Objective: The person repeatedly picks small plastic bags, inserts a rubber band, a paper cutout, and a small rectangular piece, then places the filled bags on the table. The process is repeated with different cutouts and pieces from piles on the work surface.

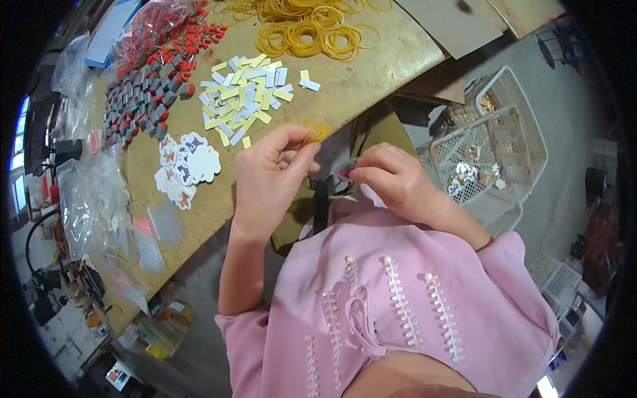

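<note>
My left hand (260,176) is raised over the table's near edge, its thumb and fingertips pinched on a yellow rubber band (317,130); whether there is more than one I cannot tell. Close to its right, my right hand (401,182) grips a small clear plastic bag (344,171) with something red and dark in it. The fingers partly hide the bag. Both hands are above my lap and do not touch. Beyond my left hand, small yellow and white slips (247,96) lie heaped on the table (332,93).
Loops of yellow rubber bands (302,40) lie at the far side. Grey and red small pieces (142,99) are piled at the left, near printed die-cut cards (199,162) and clear plastic bags (99,205). White plastic baskets (531,139) with small packets stand on the right.
</note>
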